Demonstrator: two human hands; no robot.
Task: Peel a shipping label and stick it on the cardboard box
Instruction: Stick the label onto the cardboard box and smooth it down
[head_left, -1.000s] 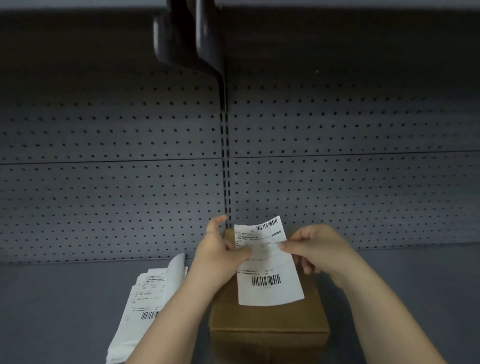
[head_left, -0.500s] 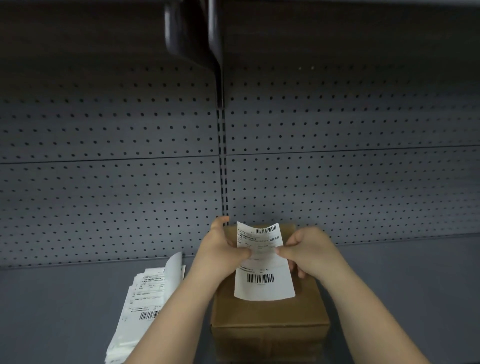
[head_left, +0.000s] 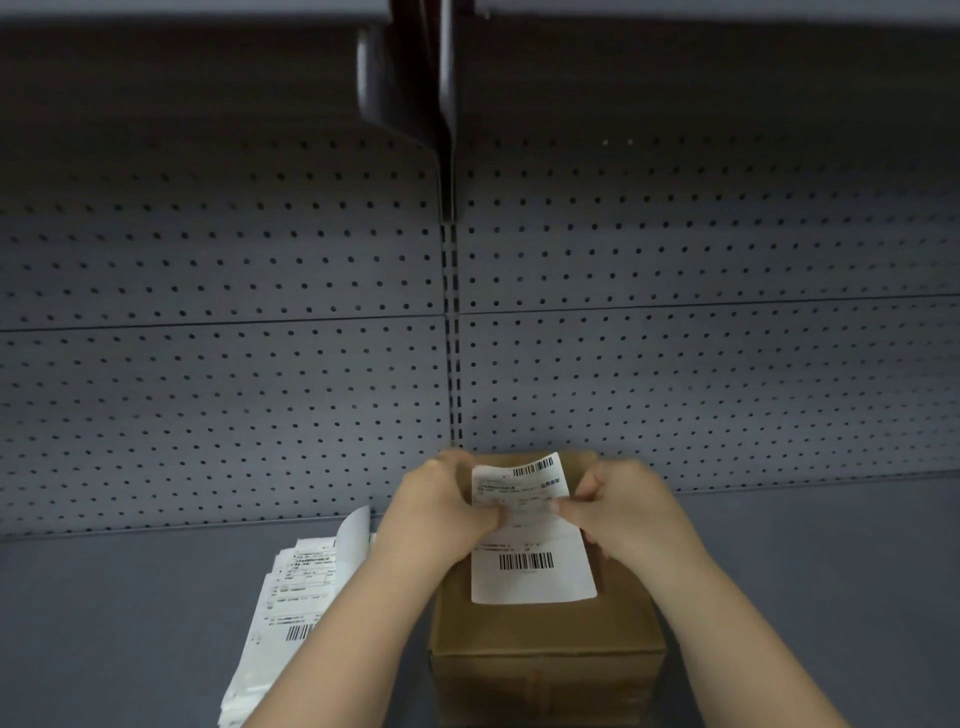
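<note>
A brown cardboard box stands on the grey shelf in front of me. Over its top I hold a white shipping label with barcodes at its top and bottom. My left hand pinches the label's left edge near the middle. My right hand pinches its right edge at the same height. The label's lower end lies at or just above the box top; whether it touches is unclear. Its upper end curls up towards the back wall.
A stack of more label sheets lies on the shelf left of the box, its top sheet curled up. A perforated grey back panel rises behind. A dark bracket hangs overhead at the centre.
Both hands have brought the label lower and squarer over the box top. The hands moved closer together on its edges. The stack and the box stayed put.
</note>
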